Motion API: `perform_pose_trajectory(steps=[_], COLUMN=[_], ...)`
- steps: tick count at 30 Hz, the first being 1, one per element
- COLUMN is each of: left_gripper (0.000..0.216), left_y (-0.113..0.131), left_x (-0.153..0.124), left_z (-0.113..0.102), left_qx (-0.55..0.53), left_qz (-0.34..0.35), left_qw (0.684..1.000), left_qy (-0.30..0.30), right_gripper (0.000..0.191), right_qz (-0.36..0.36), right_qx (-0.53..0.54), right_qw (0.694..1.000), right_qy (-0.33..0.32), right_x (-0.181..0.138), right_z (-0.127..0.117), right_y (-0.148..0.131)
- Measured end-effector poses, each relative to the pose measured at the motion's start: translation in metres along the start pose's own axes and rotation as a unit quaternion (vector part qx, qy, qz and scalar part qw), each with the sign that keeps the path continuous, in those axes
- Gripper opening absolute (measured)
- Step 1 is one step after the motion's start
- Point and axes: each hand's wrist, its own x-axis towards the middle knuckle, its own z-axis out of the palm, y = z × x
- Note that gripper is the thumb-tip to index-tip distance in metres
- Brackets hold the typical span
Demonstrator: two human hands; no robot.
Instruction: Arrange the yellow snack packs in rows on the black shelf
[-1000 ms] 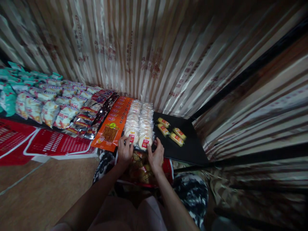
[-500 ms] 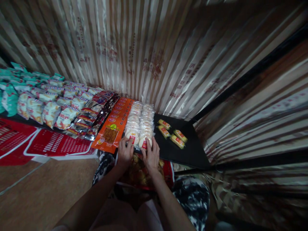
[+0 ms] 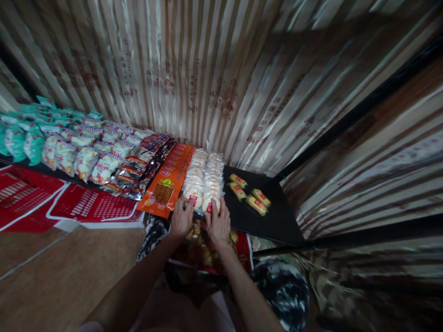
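Two rows of clear packets holding round white cakes lie on a black shelf. My left hand rests on the front packet of the left row, fingers stretched out flat. My right hand lies on the front packet of the right row, fingers spread over it. Both hands press against the near ends of the rows at the shelf's front edge. Neither hand grips anything.
Several small yellow wrapped bars lie on the shelf to the right. An orange snack pack, dark packs and white and teal bags line the left. A red bag of snacks sits below my hands. A striped curtain hangs behind.
My right hand has moved left from the right row's outer side onto its front packet. The view has shifted slightly rightward and down.
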Motion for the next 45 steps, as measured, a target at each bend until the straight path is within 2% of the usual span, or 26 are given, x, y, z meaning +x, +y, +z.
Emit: perform_pose_trajectory(steps=[9,25,45], left_gripper=[0.036,0.037,0.039], left_y=[0.002,-0.003,-0.004], left_x=[0.001,0.001,0.000], left_z=[0.002,0.008,0.010], left_qx=[0.013,0.031,-0.016], left_qz=[-0.011,0.007,-0.011], left_qw=[1.000,0.999,1.000], left_qy=[-0.014,-0.003,-0.009], right_gripper=[0.049,0.047,0.049], right_qz=[0.002,-0.001,0.015], right_qx=[-0.013,0.019,0.000], right_qw=[1.000,1.000,1.000], right_qy=[-0.016,0.022,0.014], right_x=[0.000,0.001,0.000], right_z=[0.001,0.001,0.009], right_y=[-0.003,-0.003,0.000])
